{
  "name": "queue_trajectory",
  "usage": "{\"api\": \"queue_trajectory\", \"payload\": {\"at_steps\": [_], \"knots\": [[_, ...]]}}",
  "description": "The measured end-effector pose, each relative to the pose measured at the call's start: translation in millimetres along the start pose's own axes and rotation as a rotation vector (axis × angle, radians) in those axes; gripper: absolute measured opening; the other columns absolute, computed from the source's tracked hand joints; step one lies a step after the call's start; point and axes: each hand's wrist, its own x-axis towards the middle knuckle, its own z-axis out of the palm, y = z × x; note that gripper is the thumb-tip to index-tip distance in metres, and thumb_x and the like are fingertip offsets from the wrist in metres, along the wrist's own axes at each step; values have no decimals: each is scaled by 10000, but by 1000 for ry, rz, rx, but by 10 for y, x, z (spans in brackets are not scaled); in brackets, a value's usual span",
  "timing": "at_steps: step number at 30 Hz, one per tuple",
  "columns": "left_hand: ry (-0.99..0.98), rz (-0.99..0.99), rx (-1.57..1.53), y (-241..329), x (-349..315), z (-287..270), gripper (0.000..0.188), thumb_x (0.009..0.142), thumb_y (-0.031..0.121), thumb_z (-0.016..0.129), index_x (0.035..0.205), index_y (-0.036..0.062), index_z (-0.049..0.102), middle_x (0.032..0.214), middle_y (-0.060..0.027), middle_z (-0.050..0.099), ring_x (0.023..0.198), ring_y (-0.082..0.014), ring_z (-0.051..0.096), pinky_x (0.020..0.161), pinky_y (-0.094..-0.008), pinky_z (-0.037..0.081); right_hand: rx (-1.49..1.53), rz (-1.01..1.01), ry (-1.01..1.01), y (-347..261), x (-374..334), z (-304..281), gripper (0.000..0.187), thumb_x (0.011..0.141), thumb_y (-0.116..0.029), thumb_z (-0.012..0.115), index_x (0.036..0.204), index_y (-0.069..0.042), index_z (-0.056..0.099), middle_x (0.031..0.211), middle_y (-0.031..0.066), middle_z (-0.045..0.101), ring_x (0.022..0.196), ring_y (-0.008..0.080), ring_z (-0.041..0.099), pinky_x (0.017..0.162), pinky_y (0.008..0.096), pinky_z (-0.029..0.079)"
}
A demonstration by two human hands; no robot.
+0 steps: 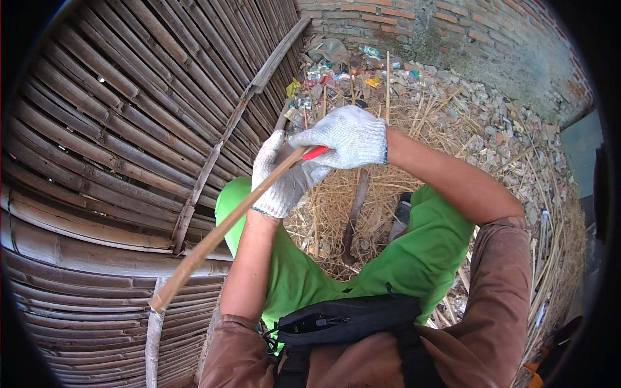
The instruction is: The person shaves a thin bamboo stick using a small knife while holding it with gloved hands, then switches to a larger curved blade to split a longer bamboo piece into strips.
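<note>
My left hand (pixel 279 179), in a whitish knitted work glove, is closed around the upper part of a long brown wooden stick (pixel 220 233). The stick slants down to the left, its lower end in front of the bamboo wall. My right hand (pixel 349 137), gloved the same way, is closed at the stick's upper end, close against my left hand. A red handle-like piece (pixel 315 152) shows under its fingers; the rest of that tool is hidden, so its kind cannot be made out. A dark, narrow, slightly curved piece (pixel 354 223) lies on the straw below my hands.
A split-bamboo wall (pixel 116 129) rises close on my left. Ahead stands a brick wall (pixel 388 26), with rubble and plastic litter (pixel 323 74) at its foot. Straw (pixel 420 129) covers the ground between my knees. A black waist bag (pixel 349 320) sits at my lap.
</note>
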Motion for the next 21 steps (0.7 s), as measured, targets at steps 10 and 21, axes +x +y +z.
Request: {"api": "queue_trajectory", "payload": {"at_steps": [10, 21], "knots": [[229, -55, 118, 8, 99, -542, 305, 1062, 166, 559, 1241, -71, 631, 1051, -173, 745, 906, -260, 747, 889, -394, 637, 29, -84, -223, -416, -100, 56, 714, 871, -337, 750, 1550, -233, 557, 933, 184, 763, 861, 383, 764, 764, 504, 618], [144, 19, 283, 504, 52, -301, 367, 989, 53, 504, 1299, -127, 577, 1038, -162, 671, 773, -149, 597, 632, -268, 548, 1, 420, -165, 352, -431, -86, 429, 1029, -348, 607, 1403, -144, 656, 1029, 210, 763, 951, 433, 742, 847, 540, 601]]}}
